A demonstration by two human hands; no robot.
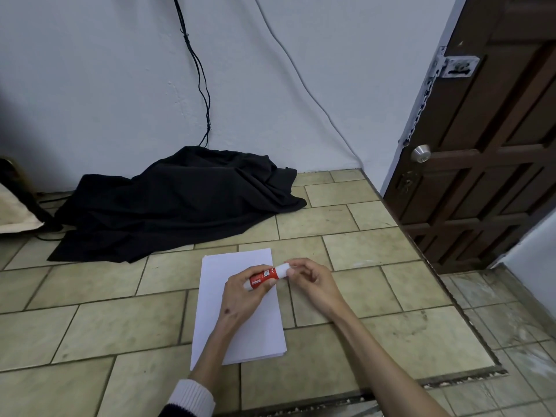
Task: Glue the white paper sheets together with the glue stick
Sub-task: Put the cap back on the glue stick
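Holding the glue stick [267, 276] by its red body, the left hand [245, 291] is gripping it just above the white paper sheets [240, 326], while the right hand [310, 279] is pinching its white cap [282, 269]. The uncapping step seems to be going on; next, the cap probably needs pulling away from the left fingers.

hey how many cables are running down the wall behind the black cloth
2. A black cable drops down the wall and ends behind the black cloth. A thin pale cable slants rightward to the wall's foot near the door. The cloth may hide others.
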